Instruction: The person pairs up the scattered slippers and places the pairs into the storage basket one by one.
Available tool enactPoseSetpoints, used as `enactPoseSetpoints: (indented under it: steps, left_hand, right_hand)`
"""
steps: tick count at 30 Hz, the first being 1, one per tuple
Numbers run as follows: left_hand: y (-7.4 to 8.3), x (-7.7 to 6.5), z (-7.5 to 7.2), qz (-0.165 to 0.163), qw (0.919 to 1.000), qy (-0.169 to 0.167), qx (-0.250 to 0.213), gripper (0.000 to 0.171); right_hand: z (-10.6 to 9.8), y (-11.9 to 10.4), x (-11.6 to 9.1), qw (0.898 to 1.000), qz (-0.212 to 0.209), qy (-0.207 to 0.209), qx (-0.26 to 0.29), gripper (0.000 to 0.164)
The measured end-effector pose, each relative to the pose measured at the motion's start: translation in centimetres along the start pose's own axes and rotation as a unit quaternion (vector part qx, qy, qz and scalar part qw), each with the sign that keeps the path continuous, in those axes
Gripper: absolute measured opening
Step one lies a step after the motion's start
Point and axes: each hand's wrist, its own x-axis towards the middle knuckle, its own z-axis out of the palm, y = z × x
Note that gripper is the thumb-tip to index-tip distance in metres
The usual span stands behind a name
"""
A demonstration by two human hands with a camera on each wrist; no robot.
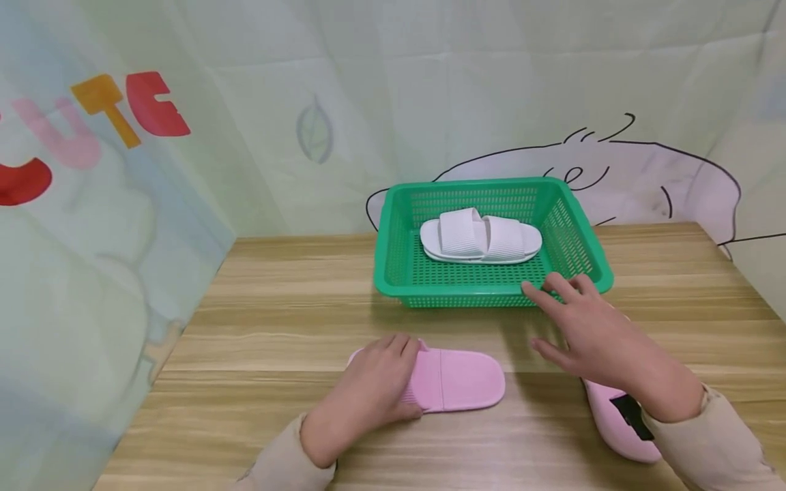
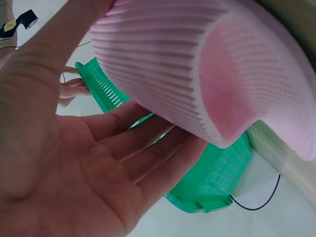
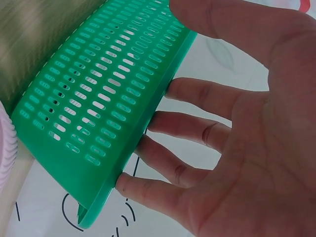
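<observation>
My left hand (image 1: 377, 375) lies across the ribbed strap of a pink slipper (image 1: 473, 380) on the table, thumb on the near side and fingers on the far side. In the left wrist view, that ribbed strap (image 2: 148, 59) rests between the thumb and fingers. My right hand (image 1: 592, 331) is at the near right corner of a green basket (image 1: 387, 245), fingers spread and fingertips right at its rim. A pair of white slippers (image 1: 460, 235) lies inside the basket. Partly hidden under my right forearm is another pink slipper (image 1: 614, 423).
The wooden table (image 1: 276, 307) runs back to a printed cloth backdrop (image 1: 276, 136) right behind the basket. Wood surface shows left of the basket and between it and the pink slipper.
</observation>
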Motion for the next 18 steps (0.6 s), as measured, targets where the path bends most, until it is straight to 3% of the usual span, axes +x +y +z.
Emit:
enactPoseSetpoints:
  steps: [18]
  left_hand:
    - [0.04,0.67,-0.52,0.013,0.999,-0.037,0.021,0.086]
  right_hand:
    - [0.25,-0.02,-0.2,1.0,0.009,0.003,-0.005,0.073]
